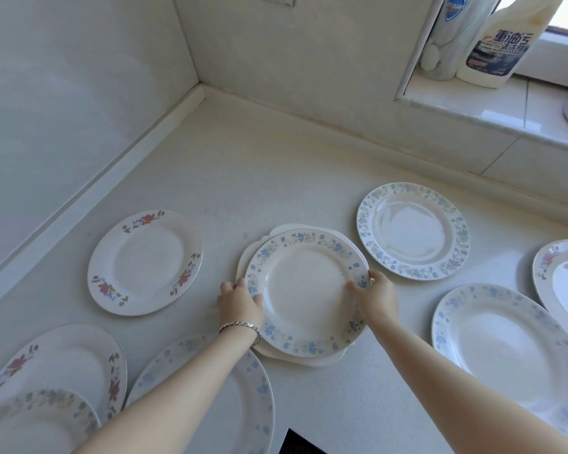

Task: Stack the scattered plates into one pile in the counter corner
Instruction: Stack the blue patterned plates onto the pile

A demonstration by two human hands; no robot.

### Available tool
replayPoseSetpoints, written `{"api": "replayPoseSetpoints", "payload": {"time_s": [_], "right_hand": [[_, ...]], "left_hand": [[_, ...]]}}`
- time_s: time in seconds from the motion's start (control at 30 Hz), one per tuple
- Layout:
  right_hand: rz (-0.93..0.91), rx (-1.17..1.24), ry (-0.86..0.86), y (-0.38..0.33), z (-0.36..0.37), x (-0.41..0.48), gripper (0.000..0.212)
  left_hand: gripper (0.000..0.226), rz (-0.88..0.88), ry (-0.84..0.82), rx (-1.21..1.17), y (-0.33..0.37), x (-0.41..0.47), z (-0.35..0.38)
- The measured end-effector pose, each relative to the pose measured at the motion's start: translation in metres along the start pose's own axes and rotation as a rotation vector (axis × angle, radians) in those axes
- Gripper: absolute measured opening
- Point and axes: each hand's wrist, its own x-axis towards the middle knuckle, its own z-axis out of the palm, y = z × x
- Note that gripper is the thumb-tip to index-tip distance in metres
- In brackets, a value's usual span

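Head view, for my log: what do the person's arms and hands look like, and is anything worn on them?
Both forearms are bare, with no sleeves in view. The left hand has a silver, segmented bracelet around the wrist. The right hand shows no gloves, watch or bracelet. I can make out no rings on either hand, though the fingers are small in this picture.

Head camera looks steeply down, close over the counter (276, 165) corner.

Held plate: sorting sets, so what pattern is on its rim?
Blue flowers ring the plate rim, seen in the head view.
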Motion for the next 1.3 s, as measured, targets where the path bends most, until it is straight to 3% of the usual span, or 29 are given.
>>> {"api": "replayPoseSetpoints", "payload": {"time_s": [0.1, 0.27, 0.37, 0.43, 0.53, 0.67, 0.8, 0.97, 1.1, 1.3], "right_hand": [[-0.024, 0.011, 0.018, 0.006, 0.002, 0.002, 0.035], [-0.007, 0.015, 0.046, 0.013, 0.011, 0.004, 0.056], [0.003, 0.046, 0.047, 0.012, 0.005, 0.008, 0.051], [0.199, 0.26, 0.145, 0.009, -0.007, 0.016, 0.048], [0.553, 0.815, 0.208, 0.003, -0.028, 0.036, 0.045], [0.578, 1.068, 0.184, 0.005, -0.049, 0.068, 0.051], [0.504, 1.039, 0.072, 0.008, -0.06, 0.077, 0.045], [0.416, 1.157, 0.008, 0.005, -0.086, 0.061, 0.034], [0.269, 0.921, -0.122, 0.018, -0.097, 0.031, 0.028], [0.233, 0.688, -0.372, 0.027, -0.077, -0.004, 0.021]], "left_hand": [[0.039, 0.03, -0.01, -0.051, -0.004, 0.001, 0.001], [0.027, -0.002, 0.013, -0.155, -0.003, 0.005, -0.001], [0.024, -0.058, 0.025, -0.205, -0.003, 0.009, -0.001], [0.025, -0.076, 0.022, -0.218, -0.002, 0.013, -0.001], [0.026, -0.09, 0.019, -0.217, -0.001, 0.017, -0.001], [0.038, -0.089, -0.013, -0.228, 0.0, 0.013, -0.002], [0.052, -0.088, -0.087, -0.199, 0.0, 0.001, -0.006], [0.038, -0.096, -0.036, -0.234, 0.0, -0.011, -0.01], [0.043, -0.103, -0.067, -0.274, 0.001, -0.013, -0.012], [0.045, -0.11, -0.072, -0.404, -0.008, -0.014, -0.015]]}}
